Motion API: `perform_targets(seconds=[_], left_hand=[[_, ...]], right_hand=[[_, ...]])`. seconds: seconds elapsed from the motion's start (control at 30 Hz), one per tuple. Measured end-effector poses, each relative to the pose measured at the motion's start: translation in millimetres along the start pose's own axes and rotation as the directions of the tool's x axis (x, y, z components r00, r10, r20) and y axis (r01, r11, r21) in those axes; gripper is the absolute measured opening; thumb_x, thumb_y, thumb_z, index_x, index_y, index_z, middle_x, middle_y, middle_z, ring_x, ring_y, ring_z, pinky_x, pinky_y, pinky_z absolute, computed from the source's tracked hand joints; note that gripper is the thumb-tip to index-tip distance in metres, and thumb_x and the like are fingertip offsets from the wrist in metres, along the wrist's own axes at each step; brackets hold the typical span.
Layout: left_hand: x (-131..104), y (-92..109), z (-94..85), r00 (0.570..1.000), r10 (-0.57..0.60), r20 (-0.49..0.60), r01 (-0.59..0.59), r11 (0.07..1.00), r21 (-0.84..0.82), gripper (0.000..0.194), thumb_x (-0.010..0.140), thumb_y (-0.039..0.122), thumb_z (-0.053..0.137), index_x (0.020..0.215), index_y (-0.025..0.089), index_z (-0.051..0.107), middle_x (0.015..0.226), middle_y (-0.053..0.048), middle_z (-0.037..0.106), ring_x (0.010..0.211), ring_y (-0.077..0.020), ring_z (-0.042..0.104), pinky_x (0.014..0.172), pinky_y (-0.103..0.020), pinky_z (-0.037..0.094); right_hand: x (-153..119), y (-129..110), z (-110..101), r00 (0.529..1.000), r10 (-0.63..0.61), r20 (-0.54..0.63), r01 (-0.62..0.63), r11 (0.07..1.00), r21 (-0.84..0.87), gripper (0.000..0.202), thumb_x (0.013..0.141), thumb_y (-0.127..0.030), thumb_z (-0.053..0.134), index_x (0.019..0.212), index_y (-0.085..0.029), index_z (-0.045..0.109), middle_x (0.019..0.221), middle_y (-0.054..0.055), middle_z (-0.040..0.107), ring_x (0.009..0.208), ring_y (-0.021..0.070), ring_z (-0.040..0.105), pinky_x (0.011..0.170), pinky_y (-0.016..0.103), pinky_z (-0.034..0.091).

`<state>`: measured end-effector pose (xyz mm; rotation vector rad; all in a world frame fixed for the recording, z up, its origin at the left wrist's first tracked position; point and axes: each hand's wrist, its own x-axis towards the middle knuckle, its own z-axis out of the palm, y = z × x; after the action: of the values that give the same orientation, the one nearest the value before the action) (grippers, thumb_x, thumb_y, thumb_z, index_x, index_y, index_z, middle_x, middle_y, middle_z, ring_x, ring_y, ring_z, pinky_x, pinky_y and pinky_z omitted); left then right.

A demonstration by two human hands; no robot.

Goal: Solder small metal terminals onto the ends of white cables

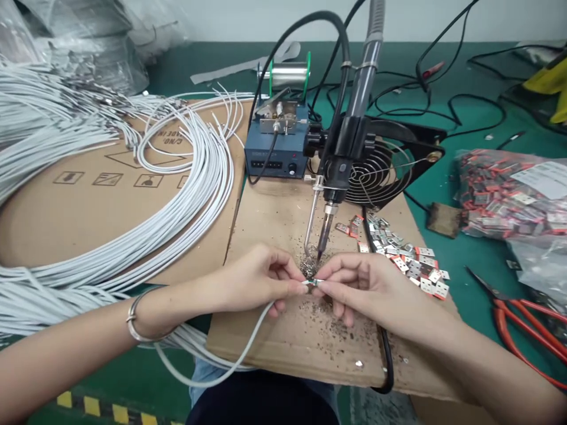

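My left hand [270, 283] pinches the end of a white cable [254, 336], which loops down past the cardboard edge. Facing it, my right hand [354, 286] holds a small connector piece [315, 283] between thumb and forefinger, and the two parts meet between my fingertips. Just above them is the tip of a soldering iron [324, 236], held upright in a stand, with a thin metal feed tube [312, 218] beside it. Dark solder crumbs lie on the cardboard [266, 218] under my hands. Fine wires at the joint are too small to tell.
Bundles of white cables [195, 206] lie on the left. A blue solder feeder [277, 150] and a fan [376, 171] stand behind. Loose USB connectors [425, 268], a bag of connectors [509, 192] and red-handled cutters [522, 313] are on the right.
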<state>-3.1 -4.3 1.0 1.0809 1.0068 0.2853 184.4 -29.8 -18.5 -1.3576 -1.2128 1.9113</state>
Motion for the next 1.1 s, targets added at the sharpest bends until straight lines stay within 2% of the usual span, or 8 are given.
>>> perform_targets(seconds=[0.13,0.2,0.47,0.8,1.1], left_hand=[[3.3,-1.3,-2.1,0.999,0.025,-0.034,-0.024,0.999,0.026,0.009,0.072,0.018,0.064,0.064,0.014,0.062,0.047,0.005,0.054,0.038,-0.0057,0.049,0.036,-0.012,0.041],[4.3,-1.8,-2.5,0.998,0.027,-0.051,-0.025,0.999,0.043,0.009,0.073,0.019,0.063,0.066,0.014,0.063,0.049,0.005,0.054,0.039,-0.0061,0.048,0.036,-0.013,0.042],[2.9,1.6,-2.4,0.999,0.027,-0.047,-0.025,0.999,0.041,0.012,0.077,0.02,0.06,0.066,0.015,0.058,0.044,0.008,0.048,0.035,-0.0046,0.043,0.033,-0.012,0.038],[3.2,5.6,-1.5,0.996,-0.059,-0.065,0.056,0.998,-0.042,0.016,0.078,0.021,0.061,0.065,0.014,0.054,0.044,0.009,0.048,0.036,-0.0036,0.045,0.034,-0.011,0.04],[3.9,1.1,-0.5,0.996,-0.047,-0.07,0.042,0.997,-0.061,0.014,0.077,0.019,0.062,0.065,0.013,0.057,0.047,0.007,0.051,0.037,-0.004,0.049,0.038,-0.013,0.041]], right_hand=[[3.9,-1.4,0.0,0.998,-0.01,-0.06,0.015,0.996,0.087,0.019,0.065,-0.027,0.077,0.071,-0.015,0.063,0.058,0.001,0.068,0.043,0.0095,0.059,0.041,0.019,0.054],[4.3,-1.7,0.2,0.997,-0.019,-0.071,0.027,0.993,0.116,0.019,0.065,-0.029,0.077,0.071,-0.015,0.064,0.064,0.003,0.07,0.045,0.0096,0.061,0.042,0.018,0.055],[6.1,1.1,0.6,0.992,-0.078,-0.102,0.095,0.98,0.174,0.022,0.069,-0.032,0.076,0.072,-0.015,0.063,0.067,0.006,0.072,0.044,0.0093,0.061,0.041,0.016,0.054],[6.7,0.7,1.1,0.992,-0.093,-0.09,0.111,0.969,0.221,0.017,0.072,-0.028,0.076,0.073,-0.015,0.065,0.066,0.004,0.072,0.041,0.0059,0.058,0.039,0.012,0.051],[7.2,0.8,0.2,0.994,-0.071,-0.081,0.089,0.966,0.243,0.013,0.072,-0.025,0.075,0.074,-0.016,0.066,0.065,0.002,0.071,0.04,0.0049,0.056,0.038,0.01,0.05]])
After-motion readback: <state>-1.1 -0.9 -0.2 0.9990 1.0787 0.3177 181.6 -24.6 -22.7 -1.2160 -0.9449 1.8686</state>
